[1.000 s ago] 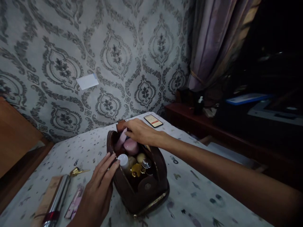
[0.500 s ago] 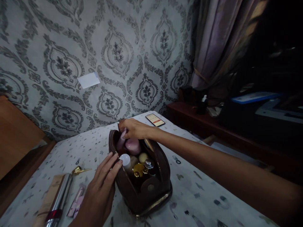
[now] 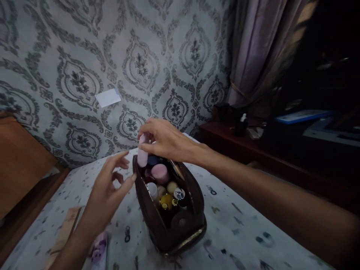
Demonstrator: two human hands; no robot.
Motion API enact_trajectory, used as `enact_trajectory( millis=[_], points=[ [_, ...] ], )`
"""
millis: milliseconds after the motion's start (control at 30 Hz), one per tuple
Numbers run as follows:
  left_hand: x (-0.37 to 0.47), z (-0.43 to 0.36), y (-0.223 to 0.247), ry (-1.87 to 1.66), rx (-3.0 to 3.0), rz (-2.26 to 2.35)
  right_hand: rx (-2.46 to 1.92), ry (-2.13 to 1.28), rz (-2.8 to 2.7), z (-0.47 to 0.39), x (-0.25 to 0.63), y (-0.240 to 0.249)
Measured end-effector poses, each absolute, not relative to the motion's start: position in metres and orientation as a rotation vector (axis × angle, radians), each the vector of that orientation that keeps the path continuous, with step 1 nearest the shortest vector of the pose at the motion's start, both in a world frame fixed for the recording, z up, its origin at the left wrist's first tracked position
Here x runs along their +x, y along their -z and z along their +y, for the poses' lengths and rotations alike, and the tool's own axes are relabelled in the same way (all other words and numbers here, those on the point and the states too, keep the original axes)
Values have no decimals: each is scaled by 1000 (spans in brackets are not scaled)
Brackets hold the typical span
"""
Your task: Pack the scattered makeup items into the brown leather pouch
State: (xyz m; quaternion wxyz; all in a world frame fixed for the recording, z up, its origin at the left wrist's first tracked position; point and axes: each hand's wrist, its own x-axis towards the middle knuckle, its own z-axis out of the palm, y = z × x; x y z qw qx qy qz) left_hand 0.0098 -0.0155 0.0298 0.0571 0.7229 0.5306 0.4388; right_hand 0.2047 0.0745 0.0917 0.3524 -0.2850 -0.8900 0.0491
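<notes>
A dark brown zippered cosmetic bag point(image 3: 149, 221) stands unzipped on a white patterned cloth point(image 3: 236, 225). My right hand point(image 3: 168, 141) is above its far end, with thumb and fingers closed on a pale pink rounded tube point(image 3: 143, 153) held upright; its lower end is at the bag's rim. My left hand point(image 3: 105, 189) is beside the bag's left edge, fingers curved and apart, holding nothing. Inside the bag are a pink round-topped container point(image 3: 160, 173), a white-capped bottle point(image 3: 152, 190), a yellow-gold bottle top point(image 3: 166, 201) and a clear, shiny cap point(image 3: 179, 193).
Partly behind my left forearm lie a tan narrow box point(image 3: 66, 227) and a purple-and-pink packet point(image 3: 99, 252). A white card point(image 3: 108, 98) is against the patterned wall. At the right, a dark red ledge point(image 3: 215, 131) bears a small dropper bottle point(image 3: 242, 125).
My right hand has risen from inside the bag with the pink tube. My left hand has come off the bag's rim, its fingers lifting. The phone is now hidden behind my right hand and arm.
</notes>
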Motion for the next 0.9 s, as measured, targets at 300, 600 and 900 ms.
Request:
enact_trajectory(
  millis=[300,600,900],
  points=[
    [32,19,-67,-1191,1889,1208,-589,-143,-2209,43,214,-96],
    [36,15,-45,-1482,1199,990,-637,-888,-1935,52,235,-31],
    [21,-5,-31,-931,2351,1333,-588,-1067,-1336,56,250,-43]
  ],
)
